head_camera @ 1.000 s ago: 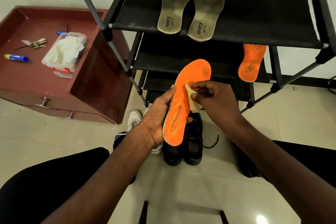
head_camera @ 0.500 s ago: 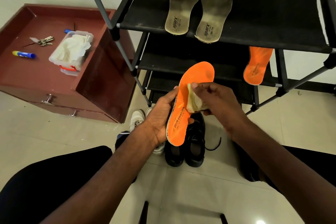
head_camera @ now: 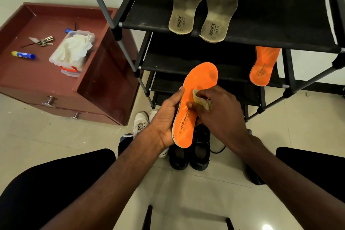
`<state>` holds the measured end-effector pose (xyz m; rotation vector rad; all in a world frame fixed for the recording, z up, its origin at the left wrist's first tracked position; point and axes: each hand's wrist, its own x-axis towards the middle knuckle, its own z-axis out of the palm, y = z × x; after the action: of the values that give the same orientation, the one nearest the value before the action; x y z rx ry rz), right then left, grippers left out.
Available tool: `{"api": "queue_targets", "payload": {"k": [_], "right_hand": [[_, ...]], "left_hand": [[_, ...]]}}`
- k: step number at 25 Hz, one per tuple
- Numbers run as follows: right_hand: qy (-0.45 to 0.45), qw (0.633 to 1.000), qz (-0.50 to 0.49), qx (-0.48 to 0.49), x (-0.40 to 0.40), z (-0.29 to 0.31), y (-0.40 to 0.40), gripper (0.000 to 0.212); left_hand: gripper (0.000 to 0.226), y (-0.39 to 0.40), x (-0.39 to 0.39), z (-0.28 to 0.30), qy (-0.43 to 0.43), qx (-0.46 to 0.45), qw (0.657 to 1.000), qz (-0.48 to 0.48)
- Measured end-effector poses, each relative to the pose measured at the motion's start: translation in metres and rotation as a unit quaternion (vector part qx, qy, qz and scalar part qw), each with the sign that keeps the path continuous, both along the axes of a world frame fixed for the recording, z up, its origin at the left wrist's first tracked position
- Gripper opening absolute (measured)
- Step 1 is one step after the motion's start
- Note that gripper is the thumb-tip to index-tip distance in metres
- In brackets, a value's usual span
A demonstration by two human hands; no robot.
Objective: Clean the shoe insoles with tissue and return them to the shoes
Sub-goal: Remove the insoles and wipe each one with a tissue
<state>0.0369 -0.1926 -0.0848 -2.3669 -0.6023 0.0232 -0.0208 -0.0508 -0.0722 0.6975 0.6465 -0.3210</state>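
Wearing nothing on either forearm: both bare to the frame edge, no sleeves, watch, rings or gloves showing on left hand [head_camera: 164, 117] or right hand [head_camera: 222, 110]. Wearing black trousers [head_camera: 46, 188], plain and unmarked, showing over both thighs at lower left and lower right.

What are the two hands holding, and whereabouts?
Left hand grips the orange insole by its left edge near the heel; right hand pinches a crumpled tissue against it.
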Motion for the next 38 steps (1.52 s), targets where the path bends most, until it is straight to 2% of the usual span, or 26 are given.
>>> {"api": "queue_targets", "payload": {"k": [3, 10, 15, 21, 26, 31, 33, 35, 36, 38], "right_hand": [[0.017, 1.000, 0.006, -0.007, 0.002, -0.001, 0.001, 0.038], [-0.026, 1.000, -0.005, -0.001, 0.001, 0.001, 0.001, 0.030], [0.000, 1.000, 0.018, -0.011, 0.000, 0.000, 0.002, 0.040], [-0.016, 0.999, -0.033, 0.038, 0.006, 0.005, 0.000, 0.024], [-0.025, 1.000, -0.014, 0.009, 0.002, 0.001, 0.003, 0.027], [-0.062, 0.991, 0.123, 0.003, -0.026, -0.005, 0.009, 0.034], [-0.109, 0.988, 0.103, -0.021, -0.017, -0.004, 0.004, 0.034], [-0.118, 0.992, 0.050, -0.019, -0.006, -0.002, 0.002, 0.033], [-0.110, 0.993, 0.049, -0.019, -0.006, -0.002, 0.004, 0.033], [-0.104, 0.988, 0.109, -0.033, -0.021, -0.003, 0.011, 0.037]], "left_hand": [[0.047, -0.001, -0.001, -0.001, 0.005, -0.005, 1.000, 0.009], [0.048, -0.006, -0.001, 0.007, 0.005, 0.000, 1.000, 0.006], [0.048, -0.002, 0.001, 0.005, 0.002, 0.003, 1.000, 0.017], [0.046, -0.003, 0.001, 0.008, -0.006, 0.018, 1.000, 0.013], [0.049, -0.002, 0.001, 0.003, 0.003, 0.028, 0.999, 0.025], [0.056, 0.007, 0.003, 0.004, 0.002, -0.014, 0.999, 0.031], [0.057, 0.006, 0.003, 0.007, 0.000, -0.010, 1.000, 0.028], [0.058, 0.004, 0.003, 0.007, -0.003, 0.000, 0.999, 0.035], [0.059, 0.005, 0.004, 0.005, 0.001, -0.001, 0.999, 0.040], [0.060, 0.006, 0.002, 0.005, 0.013, -0.015, 0.999, 0.043]]}}
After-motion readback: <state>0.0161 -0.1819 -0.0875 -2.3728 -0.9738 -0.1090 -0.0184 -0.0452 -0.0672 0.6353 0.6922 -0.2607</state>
